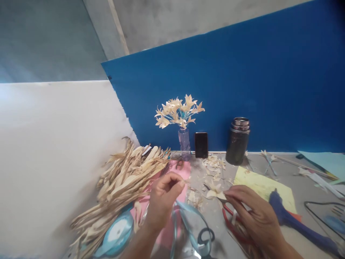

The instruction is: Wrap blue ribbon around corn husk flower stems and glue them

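My left hand (165, 201) is closed in a pinch above the pink sheet (184, 169). A small pale bit shows at its fingertips, too small to name. With thumb and fingers together, my right hand (253, 212) pinches the edge of a cream husk flower (214, 190) over the table. Red-handled pliers or scissors (229, 219) lie beneath my right hand, partly hidden. Between the two hands, light blue ribbon (190, 210) curls near a black-handled tool (206, 235). Pale husk scraps (195, 199) lie just beyond the ribbon.
Dried corn husks (132, 176) are heaped at left beside a blue ribbon roll (118, 230). Husk flowers (179, 109) stand in a clear bottle (184, 144) at the back, near a phone (201, 145) and dark flask (237, 142). A blue glue gun (296, 223) crosses yellow paper (265, 185).
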`<action>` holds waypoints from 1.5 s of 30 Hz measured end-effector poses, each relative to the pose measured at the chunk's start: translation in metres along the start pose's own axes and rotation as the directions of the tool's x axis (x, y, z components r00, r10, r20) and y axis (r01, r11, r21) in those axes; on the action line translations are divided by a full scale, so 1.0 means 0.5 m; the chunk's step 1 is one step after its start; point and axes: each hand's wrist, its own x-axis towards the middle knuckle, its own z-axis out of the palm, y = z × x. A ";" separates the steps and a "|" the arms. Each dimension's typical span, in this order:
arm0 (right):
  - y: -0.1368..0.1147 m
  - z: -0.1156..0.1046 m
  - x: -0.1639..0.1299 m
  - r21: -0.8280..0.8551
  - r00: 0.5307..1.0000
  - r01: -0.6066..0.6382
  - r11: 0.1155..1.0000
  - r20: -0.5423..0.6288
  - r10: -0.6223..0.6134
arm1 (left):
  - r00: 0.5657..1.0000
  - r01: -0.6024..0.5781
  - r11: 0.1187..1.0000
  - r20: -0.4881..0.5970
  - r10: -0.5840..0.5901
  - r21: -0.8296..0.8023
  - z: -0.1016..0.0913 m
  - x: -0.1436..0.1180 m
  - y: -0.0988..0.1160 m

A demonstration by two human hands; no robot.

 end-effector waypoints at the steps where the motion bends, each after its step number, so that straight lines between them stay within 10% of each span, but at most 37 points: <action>1: -0.003 -0.002 0.001 -0.001 1.000 0.008 1.000 0.009 -0.008 | 1.000 0.007 1.000 0.013 -0.007 -0.006 0.000 0.001 0.004; 13: -0.015 -0.006 0.012 0.026 0.990 0.120 0.992 0.072 -0.122 | 0.909 0.258 0.955 0.372 -0.190 -0.143 0.028 0.014 0.046; 45: -0.004 0.000 0.001 0.032 0.979 0.152 0.988 0.130 -0.155 | 0.868 0.286 0.953 0.449 -0.214 -0.098 0.028 0.013 0.040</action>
